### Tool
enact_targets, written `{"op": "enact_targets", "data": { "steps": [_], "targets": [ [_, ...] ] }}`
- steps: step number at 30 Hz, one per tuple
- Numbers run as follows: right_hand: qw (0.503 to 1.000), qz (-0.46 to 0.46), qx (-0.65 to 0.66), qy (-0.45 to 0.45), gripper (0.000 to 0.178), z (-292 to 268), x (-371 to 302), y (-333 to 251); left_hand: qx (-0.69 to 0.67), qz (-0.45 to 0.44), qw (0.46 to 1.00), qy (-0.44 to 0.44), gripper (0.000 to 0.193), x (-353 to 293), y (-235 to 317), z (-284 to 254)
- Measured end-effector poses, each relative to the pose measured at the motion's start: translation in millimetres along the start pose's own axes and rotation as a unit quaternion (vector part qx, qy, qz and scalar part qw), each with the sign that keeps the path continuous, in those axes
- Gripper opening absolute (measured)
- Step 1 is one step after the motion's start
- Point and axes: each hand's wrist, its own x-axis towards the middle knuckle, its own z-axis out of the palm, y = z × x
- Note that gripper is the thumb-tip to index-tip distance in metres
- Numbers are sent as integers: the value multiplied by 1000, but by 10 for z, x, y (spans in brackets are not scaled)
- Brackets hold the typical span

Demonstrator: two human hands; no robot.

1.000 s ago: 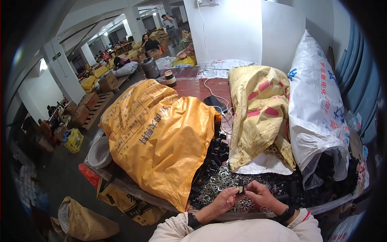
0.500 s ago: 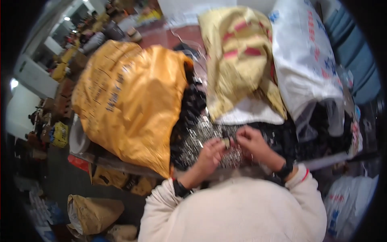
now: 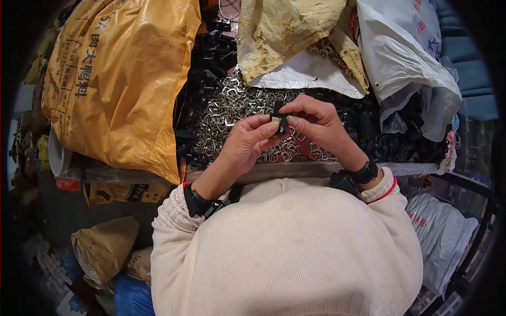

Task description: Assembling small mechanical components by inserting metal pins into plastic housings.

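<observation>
Hands meet at the centre of the frame: the left hand (image 3: 252,138) and right hand (image 3: 316,122) both pinch a small black clip (image 3: 279,120) between fingertips, above a heap of metal clips (image 3: 237,105) on the worktop (image 3: 295,169). An orange sack (image 3: 116,79) fills the upper left.

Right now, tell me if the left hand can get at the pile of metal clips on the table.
Probably yes: the left hand hovers just above the metal clips with nothing between, though its fingers already pinch a small part.

The workbench (image 3: 316,169) carries metal clips (image 3: 237,105), black parts (image 3: 203,79), an orange sack (image 3: 121,79) and a white bag (image 3: 406,58).
</observation>
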Motion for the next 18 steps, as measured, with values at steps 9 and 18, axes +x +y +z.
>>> {"op": "enact_targets", "data": {
  "steps": [9,18],
  "targets": [
    [993,-46,-104,38,22,65,-60,11,-11,-40,999,6,20,-5,-32,-5],
    [997,-45,-44,55,31,101,-134,108,45,-77,996,7,20,-32,-27,15]
  ]
}}
